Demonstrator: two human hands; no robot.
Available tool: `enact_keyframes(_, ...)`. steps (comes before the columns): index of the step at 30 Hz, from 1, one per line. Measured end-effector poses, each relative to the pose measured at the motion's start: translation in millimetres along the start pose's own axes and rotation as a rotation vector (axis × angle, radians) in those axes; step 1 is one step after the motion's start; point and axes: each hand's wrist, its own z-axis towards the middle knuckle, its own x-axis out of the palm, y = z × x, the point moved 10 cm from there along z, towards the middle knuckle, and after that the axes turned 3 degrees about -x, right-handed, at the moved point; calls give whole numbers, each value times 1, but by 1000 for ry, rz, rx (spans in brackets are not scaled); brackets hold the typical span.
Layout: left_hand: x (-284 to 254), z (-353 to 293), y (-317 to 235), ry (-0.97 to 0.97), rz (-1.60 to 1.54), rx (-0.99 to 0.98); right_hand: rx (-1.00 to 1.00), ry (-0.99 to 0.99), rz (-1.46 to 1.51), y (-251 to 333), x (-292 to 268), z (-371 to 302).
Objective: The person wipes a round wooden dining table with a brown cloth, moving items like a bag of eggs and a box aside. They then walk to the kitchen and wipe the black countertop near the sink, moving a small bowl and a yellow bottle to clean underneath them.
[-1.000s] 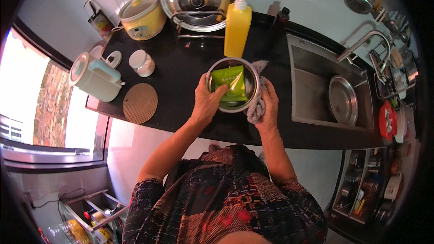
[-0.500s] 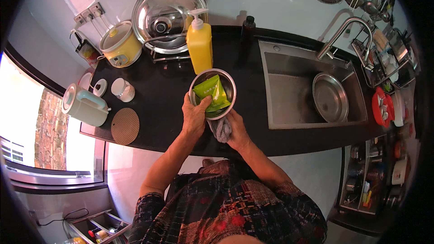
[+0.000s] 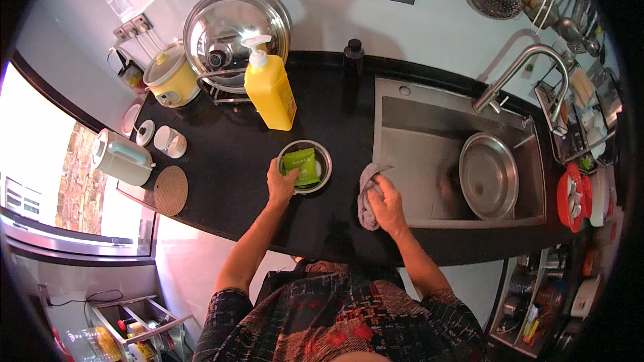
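My left hand grips the left side of a small steel bowl, its thumb reaching over the rim. Inside the bowl lies a shiny green packet; the thumb tip is close to it, and I cannot tell whether they touch. The bowl is over the black countertop, in front of a yellow pump bottle. Crumpled grey cloth is bunched under the fingers of my right hand, which presses it on the counter at the sink's left edge. Part of the cloth is hidden by that hand.
The steel sink holds a metal basin beneath a curved tap. A dark bottle stands by the wall. Leftward are a yellow slow cooker, a kettle, a white-lidded jar and a round mat.
Both hands were on the bowl, with the cloth beneath it. My right hand has come away with the cloth, rightward to the sink's edge. The bowl is lower down and slightly left in view.
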Motion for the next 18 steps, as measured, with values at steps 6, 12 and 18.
enact_keyframes(6, -4, 7, -18, -82, 353, 13, -315, 195, -289, 25, 42, 1)
enact_keyframes(12, -10, 20, -17, -120, 517, 9, -525, 464, -464, 24, 82, -21)
enact_keyframes(18, -14, 10, -44, -212, 668, 202, -563, 553, -453, 28, 87, -22)
